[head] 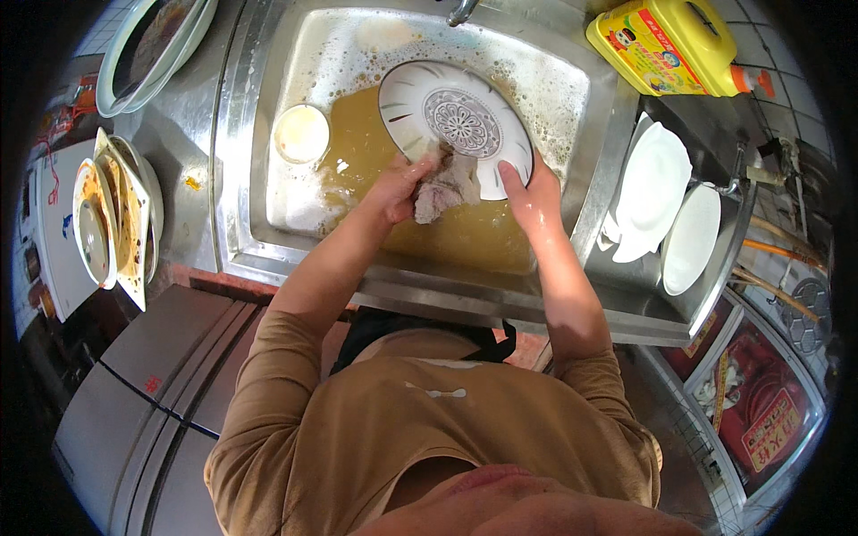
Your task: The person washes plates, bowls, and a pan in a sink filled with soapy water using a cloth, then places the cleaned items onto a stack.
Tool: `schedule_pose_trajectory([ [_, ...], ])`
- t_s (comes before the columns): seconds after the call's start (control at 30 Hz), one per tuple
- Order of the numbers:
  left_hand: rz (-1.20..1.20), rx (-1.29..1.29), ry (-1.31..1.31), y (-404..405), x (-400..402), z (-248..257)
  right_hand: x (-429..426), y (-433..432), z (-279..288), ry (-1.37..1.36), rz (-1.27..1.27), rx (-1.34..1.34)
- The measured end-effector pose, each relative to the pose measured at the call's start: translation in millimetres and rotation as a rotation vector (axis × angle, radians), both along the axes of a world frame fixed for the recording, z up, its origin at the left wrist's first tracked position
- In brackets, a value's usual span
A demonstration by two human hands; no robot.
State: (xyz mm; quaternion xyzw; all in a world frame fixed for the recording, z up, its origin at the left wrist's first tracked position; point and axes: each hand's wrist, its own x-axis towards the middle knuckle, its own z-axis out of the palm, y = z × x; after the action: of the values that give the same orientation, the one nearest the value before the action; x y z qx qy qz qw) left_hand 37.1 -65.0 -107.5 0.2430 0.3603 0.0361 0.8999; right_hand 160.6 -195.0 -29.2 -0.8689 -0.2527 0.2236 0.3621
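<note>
A white oval plate (462, 124) with a grey floral medallion is tilted over a stainless steel sink (265, 134) of soapy, murky water. My right hand (533, 191) grips its right rim, thumb on the face and fingers behind. In my left hand (402, 187) is a wet, greyish cloth (446, 187), pressed against the plate's near side; the fingers are partly hidden by it. A small round white dish (301, 134) sits in the foam at the sink's left.
Stacked dirty plates (124, 221) stand on the left counter, below a large glass-like bowl (110, 74). A yellow detergent jug (663, 50) is at the upper right. White dishes (650, 194) rest right of the sink; a faucet (462, 12) overhangs its far edge.
</note>
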Motion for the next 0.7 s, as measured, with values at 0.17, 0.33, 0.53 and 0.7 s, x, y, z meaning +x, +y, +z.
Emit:
schedule_pose_trajectory([
  [0.17, 0.12, 0.005, -0.011, 9, -2, -10, 0, -16, 9, -0.343, 0.219, 0.165],
  [0.33, 0.082, -0.02, -0.096, 35, -15, -56, 15, -30, 18, -0.633, 0.385, 0.415],
  [0.53, -0.252, 0.859, 0.264, 37, -32, -60, 12, -46, 22, -0.403, 0.106, 0.447],
  [0.7, -0.595, 1.079, 0.519, 32, -33, -32, 10, -57, 11, 0.574, -0.53, 0.724],
])
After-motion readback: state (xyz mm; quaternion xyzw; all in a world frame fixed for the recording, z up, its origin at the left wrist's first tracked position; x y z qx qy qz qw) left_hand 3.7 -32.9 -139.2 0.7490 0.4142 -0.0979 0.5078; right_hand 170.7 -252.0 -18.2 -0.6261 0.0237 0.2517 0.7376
